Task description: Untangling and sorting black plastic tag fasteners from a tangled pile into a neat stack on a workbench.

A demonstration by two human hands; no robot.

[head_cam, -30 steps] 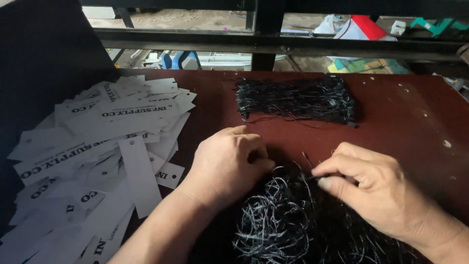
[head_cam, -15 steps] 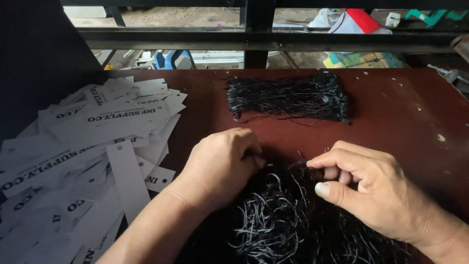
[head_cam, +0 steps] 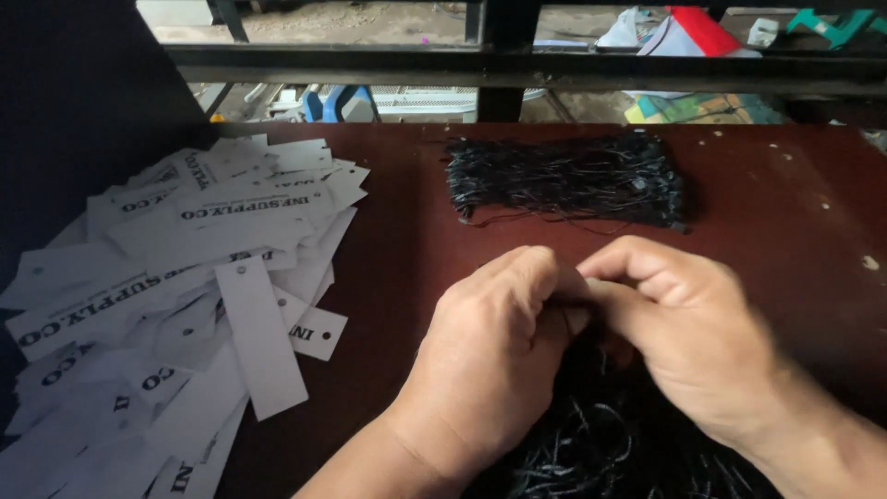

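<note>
Black strings [head_cam: 601, 444] (half-hidden) beneath hands [head_cam: 591, 342]

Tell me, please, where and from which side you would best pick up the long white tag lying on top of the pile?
Probably by the long white tag at its lower end, from the right: it lies flat, its top is hemmed in by other tags, and its lower right corner juts over bare table, giving fingers an edge to lift.

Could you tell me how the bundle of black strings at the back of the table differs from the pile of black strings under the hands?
The back bundle lies tidy, strands roughly parallel, untouched; the near pile is loose and tangled, with the left hand and right hand pinching together above it. The back bundle shows whole; the near pile is partly hidden. Both are thin black strings on the brown table.
</note>
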